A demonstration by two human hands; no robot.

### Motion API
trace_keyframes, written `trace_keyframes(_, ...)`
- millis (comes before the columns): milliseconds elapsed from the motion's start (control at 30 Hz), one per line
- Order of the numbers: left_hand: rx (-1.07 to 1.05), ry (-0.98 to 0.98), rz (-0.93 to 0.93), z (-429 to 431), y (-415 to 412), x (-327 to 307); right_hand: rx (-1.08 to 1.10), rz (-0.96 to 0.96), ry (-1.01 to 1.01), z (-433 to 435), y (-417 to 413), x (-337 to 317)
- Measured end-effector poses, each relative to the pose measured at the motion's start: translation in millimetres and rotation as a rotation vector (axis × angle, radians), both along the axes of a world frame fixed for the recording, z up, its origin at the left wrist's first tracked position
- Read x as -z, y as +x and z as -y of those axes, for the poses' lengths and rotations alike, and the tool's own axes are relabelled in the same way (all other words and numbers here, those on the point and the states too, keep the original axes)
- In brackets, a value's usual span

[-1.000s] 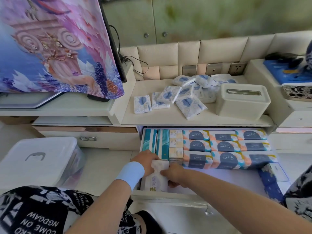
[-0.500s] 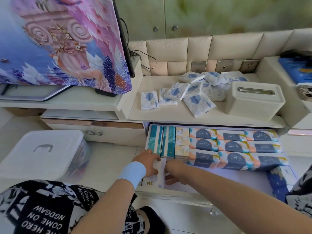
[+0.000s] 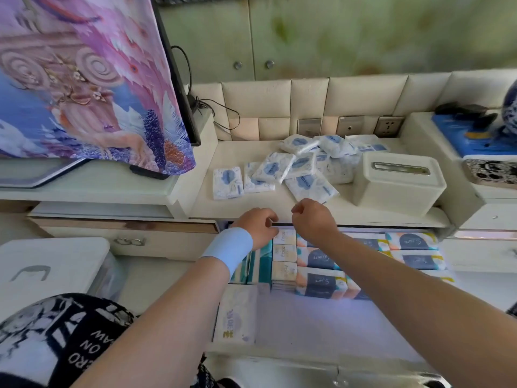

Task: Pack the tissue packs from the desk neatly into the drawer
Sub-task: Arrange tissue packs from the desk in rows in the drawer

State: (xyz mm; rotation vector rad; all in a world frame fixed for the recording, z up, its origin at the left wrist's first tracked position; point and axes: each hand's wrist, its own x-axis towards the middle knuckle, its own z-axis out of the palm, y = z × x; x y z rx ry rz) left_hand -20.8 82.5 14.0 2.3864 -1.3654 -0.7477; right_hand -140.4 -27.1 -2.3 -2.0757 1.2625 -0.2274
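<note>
The fingers (image 3: 269, 217) of the left hand (image 3: 258, 226) are loosely curled and hold nothing; those of the right hand (image 3: 314, 219) curl the same way, also empty, just short of the nearest pack. Both hands hover at mid-frame over the front edge of the bench (image 3: 218, 207), a blue wristband (image 3: 228, 249) on the left wrist. The packs (image 3: 300, 169) lie just above the hands in a loose, overlapping heap on the bench, two of them flat at the heap's left; a white tissue box (image 3: 397, 180) stands to its right. Below the hands the open drawer (image 3: 321, 326) holds rows of wrapped bricks (image 3: 319, 284) at its back and one white pack (image 3: 236, 315) at its lower left; the next ones would likely fit beside that. The packs look light, soft and film-wrapped, so probably slippery and easily crushed; I would take each lightly across its short sides, thumb against fingers, or lift several stacked flat between both palms.
</note>
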Motion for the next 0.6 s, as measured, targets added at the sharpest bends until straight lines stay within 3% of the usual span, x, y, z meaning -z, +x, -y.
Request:
trace_keyframes(100, 0.012, -0.01, -0.026, 37.7, -4.9, -7.4, 0.149, 0.049, -0.104, 42.0, -6.3, -9.0)
trace_keyframes(167, 0.007, -0.022, -0.052, 60.1, -7.5, -7.4, 0.213, 0.031, -0.048, 66.4, -10.2, -6.5)
trace_keyframes(300, -0.035, -0.002, -0.14, 92.5, -9.9, -0.5, 0.357, 0.197, 0.36, 91.6, -11.6, 2.8)
trace_keyframes(367, -0.024, 0.046, -0.212, 100.6, -9.7, 5.5, 0.386, 0.255, 0.454, 96.0, -11.6, 7.2)
trace_keyframes(500, -0.012, 0.013, -0.296, 107.7, -6.6, 17.2, 0.378, 0.228, 0.374, 106.7, -11.2, 20.5)
trace_keyframes(600, -0.052, -0.119, -0.232, 110.4, 0.3, 16.3, 0.351, 0.217, 0.295, 109.9, -11.5, 13.3)
